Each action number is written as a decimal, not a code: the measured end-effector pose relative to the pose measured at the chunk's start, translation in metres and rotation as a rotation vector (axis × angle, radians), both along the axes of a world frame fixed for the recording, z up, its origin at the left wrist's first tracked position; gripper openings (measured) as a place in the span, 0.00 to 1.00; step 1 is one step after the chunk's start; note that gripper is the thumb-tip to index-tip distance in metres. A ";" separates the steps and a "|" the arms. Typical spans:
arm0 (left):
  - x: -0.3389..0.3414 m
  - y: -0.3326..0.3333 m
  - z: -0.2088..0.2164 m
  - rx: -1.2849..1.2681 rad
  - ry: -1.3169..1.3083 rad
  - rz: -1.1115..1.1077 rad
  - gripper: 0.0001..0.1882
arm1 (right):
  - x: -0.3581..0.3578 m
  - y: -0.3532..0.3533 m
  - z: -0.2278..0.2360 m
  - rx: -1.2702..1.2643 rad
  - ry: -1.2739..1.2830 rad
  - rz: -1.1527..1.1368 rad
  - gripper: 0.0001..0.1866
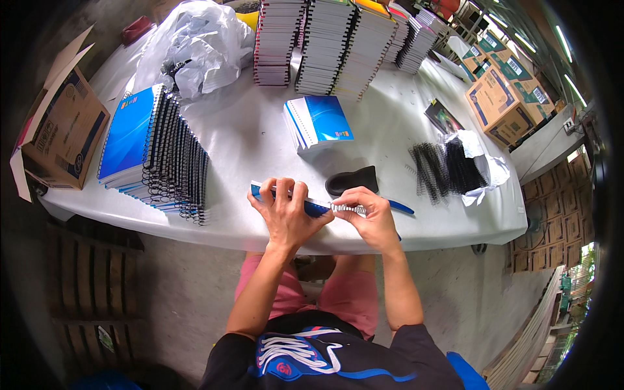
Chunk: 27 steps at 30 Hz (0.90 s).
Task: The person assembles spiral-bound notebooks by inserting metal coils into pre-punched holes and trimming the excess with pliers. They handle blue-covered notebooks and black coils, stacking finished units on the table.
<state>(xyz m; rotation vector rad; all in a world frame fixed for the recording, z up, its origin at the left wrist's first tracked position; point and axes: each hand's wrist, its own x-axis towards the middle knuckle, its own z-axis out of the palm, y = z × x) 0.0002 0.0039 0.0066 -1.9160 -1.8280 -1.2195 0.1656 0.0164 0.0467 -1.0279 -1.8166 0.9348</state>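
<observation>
At the table's near edge, my left hand [285,216] grips a blue-covered notebook [317,209] held up on its long side, fingers over the top and thumb toward its right end. At that end my right hand [378,224] pinches a spiral binding coil [351,209], which lines up with the notebook's edge. Just behind my right hand lies a black, rounded object [351,180] whose kind I cannot make out. A slim blue tool or handle [400,207] shows beside my right fingers, partly hidden. Farther back sits a short stack of blue-covered booklets [328,119] without coils.
On the left stand a pile of coil-bound blue notebooks [133,136] and an open cardboard box [68,130]. Tall stacks of bound notebooks [322,49] and a white plastic bag [201,45] occupy the back. Loose black coils [448,170] lie right, near cardboard boxes [500,104].
</observation>
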 end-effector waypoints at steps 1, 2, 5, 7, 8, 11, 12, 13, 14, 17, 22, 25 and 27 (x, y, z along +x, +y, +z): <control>0.000 0.000 0.001 -0.010 -0.004 0.000 0.28 | 0.003 0.001 0.000 -0.068 0.043 0.051 0.08; 0.000 0.000 0.001 -0.022 -0.006 -0.001 0.28 | 0.006 0.002 -0.001 -0.139 0.089 0.102 0.07; -0.002 0.001 0.003 -0.045 -0.008 -0.027 0.26 | 0.013 0.008 0.006 -0.380 -0.055 0.182 0.12; -0.003 0.000 0.005 -0.054 0.021 -0.029 0.26 | 0.003 0.002 0.029 -0.442 -0.150 0.080 0.16; -0.004 0.000 0.006 -0.055 0.037 -0.029 0.27 | -0.002 -0.001 0.039 -0.468 -0.197 0.029 0.18; -0.006 -0.003 0.004 -0.049 0.039 -0.041 0.28 | -0.005 -0.007 0.031 -0.003 -0.364 0.034 0.18; -0.005 -0.003 0.004 -0.058 0.042 -0.039 0.28 | -0.004 -0.007 0.026 0.173 -0.386 0.031 0.17; -0.005 -0.003 0.005 -0.068 0.045 -0.037 0.28 | -0.006 -0.006 0.022 0.208 -0.319 0.040 0.13; -0.005 -0.003 0.006 -0.079 0.049 -0.036 0.28 | -0.006 -0.006 0.022 0.110 -0.307 0.060 0.12; -0.004 -0.003 0.005 -0.070 0.030 -0.034 0.28 | -0.009 -0.005 0.030 -0.174 -0.329 0.086 0.10; -0.004 -0.001 0.000 -0.050 0.071 0.023 0.27 | -0.026 -0.008 0.019 0.086 -0.331 -0.024 0.14; -0.002 0.000 -0.001 -0.033 0.082 0.029 0.28 | -0.030 -0.011 0.008 0.178 -0.432 -0.184 0.17; -0.005 -0.002 -0.002 -0.034 0.068 0.013 0.29 | -0.031 -0.011 0.007 0.094 -0.515 -0.192 0.16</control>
